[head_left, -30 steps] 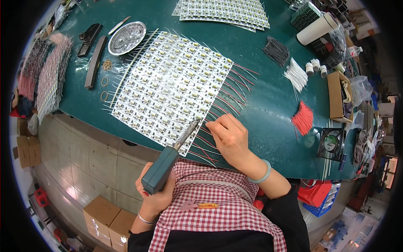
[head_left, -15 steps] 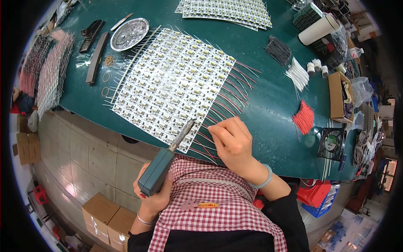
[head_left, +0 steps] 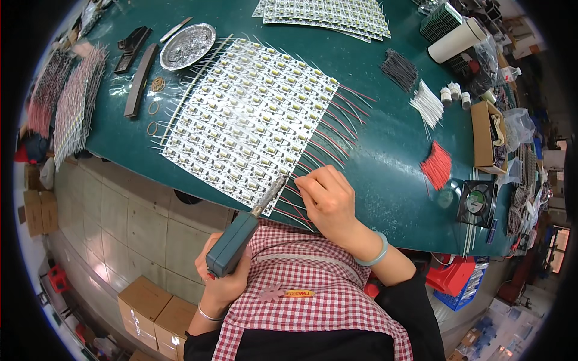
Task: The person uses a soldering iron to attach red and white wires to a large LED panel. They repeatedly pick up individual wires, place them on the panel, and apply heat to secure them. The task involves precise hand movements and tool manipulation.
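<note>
My left hand (head_left: 224, 269) is wrapped round the grip of a dark green soldering gun (head_left: 233, 239). Its metal tip reaches up to the right edge of a white circuit board panel (head_left: 247, 114), near the panel's lower right corner. Several rows of small yellowish parts cover the panel. Red and dark wires (head_left: 332, 137) stick out along its right side. Just beside the tip, my right hand (head_left: 328, 195) is closed in a pinch at one wire's end by the board edge; the fingers mostly hide that wire.
A foil-lined metal dish (head_left: 188, 47) and a long dark bar (head_left: 141, 81) lie left of the panel. To the right are bundles of black wires (head_left: 398, 70), white wires (head_left: 426, 103) and red wires (head_left: 436, 166), plus a small fan (head_left: 477, 203). More panels (head_left: 325, 17) are stacked at the back.
The soldering gun in my left hand has moved slightly right and its tip now meets the panel's right edge. My right hand has shifted a little left and up, toward the tip.
</note>
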Tool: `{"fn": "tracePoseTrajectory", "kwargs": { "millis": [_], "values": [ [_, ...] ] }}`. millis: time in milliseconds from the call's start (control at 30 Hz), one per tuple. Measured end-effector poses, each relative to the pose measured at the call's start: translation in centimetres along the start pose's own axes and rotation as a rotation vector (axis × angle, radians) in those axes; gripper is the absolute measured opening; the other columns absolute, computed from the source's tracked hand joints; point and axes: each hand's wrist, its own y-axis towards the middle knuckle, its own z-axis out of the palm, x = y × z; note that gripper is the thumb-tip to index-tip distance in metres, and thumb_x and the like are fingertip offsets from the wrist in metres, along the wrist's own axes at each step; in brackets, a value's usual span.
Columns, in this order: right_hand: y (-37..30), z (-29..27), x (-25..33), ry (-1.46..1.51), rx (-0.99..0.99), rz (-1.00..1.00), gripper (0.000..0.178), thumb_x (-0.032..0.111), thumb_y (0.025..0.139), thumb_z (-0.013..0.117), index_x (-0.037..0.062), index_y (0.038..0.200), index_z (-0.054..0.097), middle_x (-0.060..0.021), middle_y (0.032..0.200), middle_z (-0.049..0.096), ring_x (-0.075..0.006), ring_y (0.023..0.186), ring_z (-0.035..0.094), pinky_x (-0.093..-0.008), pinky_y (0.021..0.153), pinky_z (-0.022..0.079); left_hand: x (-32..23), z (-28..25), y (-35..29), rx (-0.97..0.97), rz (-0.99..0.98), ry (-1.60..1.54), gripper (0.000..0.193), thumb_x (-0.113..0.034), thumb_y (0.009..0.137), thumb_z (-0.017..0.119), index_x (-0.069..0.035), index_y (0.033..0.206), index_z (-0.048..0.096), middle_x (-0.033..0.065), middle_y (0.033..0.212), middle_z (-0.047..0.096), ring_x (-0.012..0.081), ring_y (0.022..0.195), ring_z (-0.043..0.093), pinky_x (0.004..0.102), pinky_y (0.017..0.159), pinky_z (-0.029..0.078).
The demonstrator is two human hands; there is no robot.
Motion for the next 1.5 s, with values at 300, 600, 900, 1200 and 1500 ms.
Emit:
{"fn": "tracePoseTrajectory", "kwargs": {
  "millis": [300,600,900,1200,1500],
  "values": [
    [0.1,-0.1,0.2,-0.009,0.003,-0.003,0.01,-0.001,0.075,0.071,0.0038,0.082,0.066,-0.0049,0.075,0.055,-0.0226,0.07,0.056,-0.0342,0.06,0.043,0.2,0.0,0.1,0.005,0.034,0.022,0.018,0.005,0.073,0.071,0.005,0.09,0.066,0.0128,0.086,0.064,0.0211,0.07,0.063,0.029,0.063,0.05],
    [0.1,0.1,0.3,-0.013,-0.002,-0.004,0.009,0.0,0.075,0.071,0.0043,0.081,0.065,-0.005,0.074,0.054,-0.0225,0.07,0.056,-0.0345,0.06,0.042,0.5,-0.5,-0.7,-0.009,-0.083,-0.023,0.015,0.001,0.076,0.072,0.004,0.09,0.067,0.0124,0.083,0.064,0.0219,0.068,0.062,0.0303,0.061,0.05],
    [2.1,-2.4,-0.6,0.042,0.005,0.054,0.003,0.004,0.082,0.067,0.005,0.084,0.066,-0.0078,0.079,0.058,-0.0264,0.077,0.059,-0.0369,0.067,0.049,1.6,-0.1,-1.1,-0.071,-0.116,-0.013,0.027,-0.008,0.079,0.077,0.005,0.101,0.067,0.013,0.09,0.068,0.0211,0.075,0.065,0.0312,0.066,0.053],
    [10.3,-7.8,-19.5,-0.548,-0.171,0.165,0.007,0.007,0.08,0.072,0.006,0.087,0.068,-0.009,0.092,0.06,-0.03,0.093,0.058,-0.0415,0.078,0.05,1.3,0.5,-0.3,-0.139,-0.172,-0.069,0.024,-0.01,0.081,0.079,0.004,0.098,0.069,0.0078,0.091,0.07,0.0156,0.08,0.065,0.0315,0.073,0.052],
    [11.4,-6.8,-23.4,-0.548,-0.012,0.252,0.016,0.013,0.086,0.07,0.0035,0.095,0.059,-0.0158,0.095,0.058,-0.0351,0.093,0.056,-0.0449,0.08,0.047,1.3,0.3,0.1,-0.116,-0.086,-0.017,0.024,-0.003,0.078,0.075,0.006,0.099,0.067,0.0117,0.09,0.067,0.0197,0.074,0.065,0.0299,0.066,0.052]
  ]
}}
